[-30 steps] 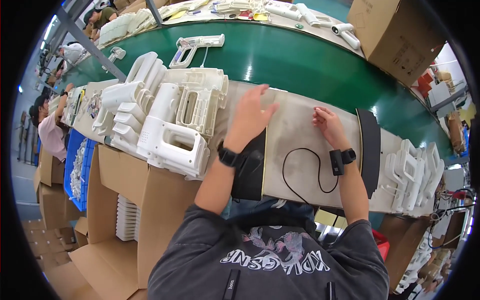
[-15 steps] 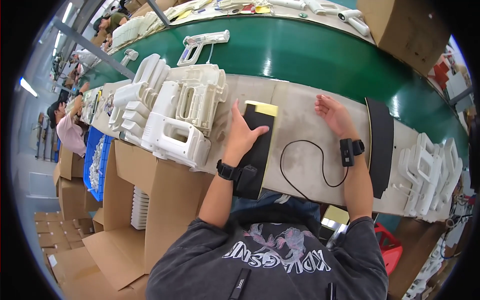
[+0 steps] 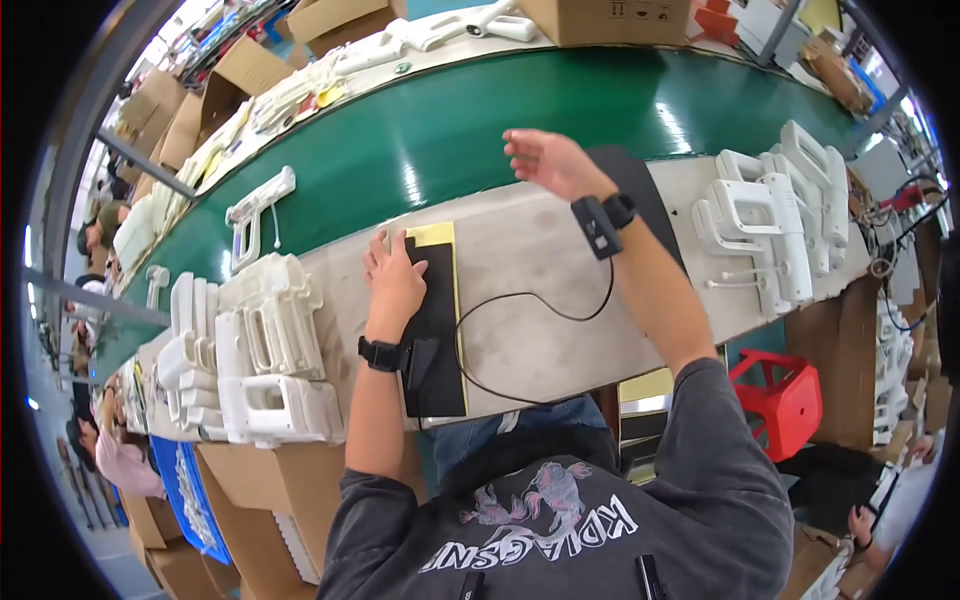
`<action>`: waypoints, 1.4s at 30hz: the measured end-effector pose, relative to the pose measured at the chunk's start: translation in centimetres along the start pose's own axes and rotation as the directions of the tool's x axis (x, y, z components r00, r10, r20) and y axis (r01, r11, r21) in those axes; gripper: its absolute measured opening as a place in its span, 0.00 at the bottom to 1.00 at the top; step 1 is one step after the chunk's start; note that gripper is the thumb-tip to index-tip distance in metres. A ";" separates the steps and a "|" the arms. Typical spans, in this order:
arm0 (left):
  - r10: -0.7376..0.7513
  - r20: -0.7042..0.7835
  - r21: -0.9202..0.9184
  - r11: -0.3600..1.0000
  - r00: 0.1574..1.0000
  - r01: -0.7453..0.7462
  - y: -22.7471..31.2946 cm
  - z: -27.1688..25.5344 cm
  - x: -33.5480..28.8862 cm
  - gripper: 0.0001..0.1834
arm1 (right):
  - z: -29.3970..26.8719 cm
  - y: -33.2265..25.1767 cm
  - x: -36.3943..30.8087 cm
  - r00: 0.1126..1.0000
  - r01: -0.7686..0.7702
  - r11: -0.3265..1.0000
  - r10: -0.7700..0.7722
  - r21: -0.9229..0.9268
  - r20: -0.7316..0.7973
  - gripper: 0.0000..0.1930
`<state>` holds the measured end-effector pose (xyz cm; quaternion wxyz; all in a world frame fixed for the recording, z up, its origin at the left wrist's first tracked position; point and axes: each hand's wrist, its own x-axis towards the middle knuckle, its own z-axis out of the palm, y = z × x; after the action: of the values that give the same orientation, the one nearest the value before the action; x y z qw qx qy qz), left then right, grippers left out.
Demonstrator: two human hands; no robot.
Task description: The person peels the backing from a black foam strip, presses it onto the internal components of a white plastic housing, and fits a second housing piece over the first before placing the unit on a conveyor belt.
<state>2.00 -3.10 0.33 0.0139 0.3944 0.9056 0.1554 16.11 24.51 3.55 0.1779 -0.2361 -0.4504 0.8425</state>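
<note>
A black foam strip with yellow backing point(image 3: 434, 340) lies lengthwise on the worktable in front of me. My left hand point(image 3: 396, 285) rests at its left edge near the far end, fingers apart and slightly bent, gripping nothing that shows. Reaching past the far table edge, my right hand point(image 3: 548, 163) is over the green belt with its fingers stretched out and nothing in them. Beneath my right wrist and forearm lies another black sheet point(image 3: 645, 190), partly hidden by the arm. Each wrist wears a black band with a small device, and a thin black cable point(image 3: 530, 294) trails from the right one across the table.
White plastic housings point(image 3: 275, 400) are stacked at the left of the table, and more white housings point(image 3: 770, 230) stand at the right. A white gun-shaped shell point(image 3: 262, 205) lies on the green belt point(image 3: 480, 120). Cardboard boxes point(image 3: 245, 480), a blue crate point(image 3: 205, 515) and a red stool point(image 3: 785, 405) are nearby.
The view has turned to the right. My right hand has moved away from the table middle to over the belt, its forearm across the second black sheet. My left hand remains at the first strip.
</note>
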 end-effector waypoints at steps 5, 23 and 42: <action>0.314 -0.091 -0.262 0.908 0.945 -0.327 3.3 0.5 4.0 0.25 | -4.5 -5.0 1.8 0.977 0.140 0.972 -0.167 -0.189 -0.132 0.11; 0.176 0.114 -0.892 0.452 0.978 0.023 7.8 6.6 11.6 0.12 | -6.1 0.7 2.8 0.973 0.183 0.508 -0.217 -0.842 0.081 0.10; 0.120 -0.238 -0.874 0.407 0.964 -0.266 8.4 6.2 11.1 0.06 | -6.4 0.9 3.3 0.935 0.221 0.603 -0.354 -0.766 -0.009 0.11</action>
<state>1.22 11.91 -2.00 0.1415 0.4162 0.6296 0.6406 16.93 30.04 -1.13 0.2324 -0.2793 -0.7752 0.5168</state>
